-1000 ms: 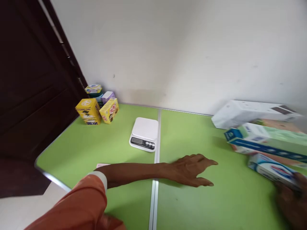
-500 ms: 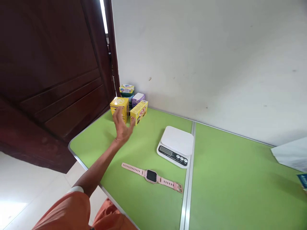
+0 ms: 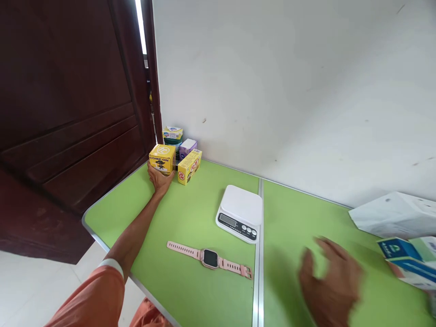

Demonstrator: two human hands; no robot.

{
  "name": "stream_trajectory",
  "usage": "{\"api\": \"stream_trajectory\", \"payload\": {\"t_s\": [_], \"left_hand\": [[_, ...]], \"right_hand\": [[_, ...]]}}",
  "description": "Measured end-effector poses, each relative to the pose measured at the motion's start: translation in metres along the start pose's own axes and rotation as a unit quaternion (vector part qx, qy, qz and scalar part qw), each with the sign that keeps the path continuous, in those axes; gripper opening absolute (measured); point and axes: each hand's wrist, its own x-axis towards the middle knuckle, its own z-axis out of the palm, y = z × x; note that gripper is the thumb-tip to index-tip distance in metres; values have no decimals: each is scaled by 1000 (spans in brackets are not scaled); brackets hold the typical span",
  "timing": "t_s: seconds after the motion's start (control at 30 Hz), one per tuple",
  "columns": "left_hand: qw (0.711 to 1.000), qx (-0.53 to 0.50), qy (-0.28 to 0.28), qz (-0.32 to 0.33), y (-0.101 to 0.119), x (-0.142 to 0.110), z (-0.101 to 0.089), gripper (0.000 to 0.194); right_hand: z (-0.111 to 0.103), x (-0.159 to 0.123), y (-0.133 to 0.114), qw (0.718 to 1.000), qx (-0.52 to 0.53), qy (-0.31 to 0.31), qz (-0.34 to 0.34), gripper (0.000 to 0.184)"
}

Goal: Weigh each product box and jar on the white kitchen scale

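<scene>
My left hand [image 3: 160,179] is wrapped round the lower part of a yellow cube-shaped box [image 3: 162,152] marked "COME ON", thumb on its right side and fingers on its left. A yellow oblong box [image 3: 190,167] stands just right of it. My right hand [image 3: 332,281], blurred by motion, hovers over the right half of the table with thumb and fingers apart and nothing between them. Between the hands are a white kitchen scale [image 3: 241,202] and, nearer me, a pink-strapped smartwatch [image 3: 210,258] laid out flat.
Behind the yellow boxes stand a purple box [image 3: 188,147] and a dark green container [image 3: 173,141] with a small yellow box [image 3: 172,132] on top. At the right lie a white box [image 3: 391,213] and blue-and-white cartons [image 3: 400,250]. A metal seam [image 3: 259,263] divides the green table.
My left hand has come down onto the yellow cube-shaped box and closed round it. My right hand has entered at lower right. The view has turned slightly right.
</scene>
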Motion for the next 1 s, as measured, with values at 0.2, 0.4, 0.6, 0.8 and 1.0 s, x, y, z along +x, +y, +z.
{"api": "stream_trajectory", "payload": {"t_s": [0.2, 0.4, 0.6, 0.8, 1.0], "left_hand": [[999, -29, -10, 25, -8, -6, -25, 114], [986, -81, -131, 55, -32, -40, -91, 125], [938, -112, -322, -65, -24, -10, -130, 98], [888, -129, -417, -147, -8, 8, -122, 76], [913, -132, -368, -119, 0, -40, -131, 69]], "right_hand": [[177, 7, -160, 912, 322, -247, -60, 41], [252, 2, -232, 816, 384, -414, 119, 94], [256, -4, -216, 797, 381, -454, 119, 105], [255, 5, -218, 791, 360, -485, 103, 88], [218, -7, -209, 801, 388, -451, 60, 61]]}}
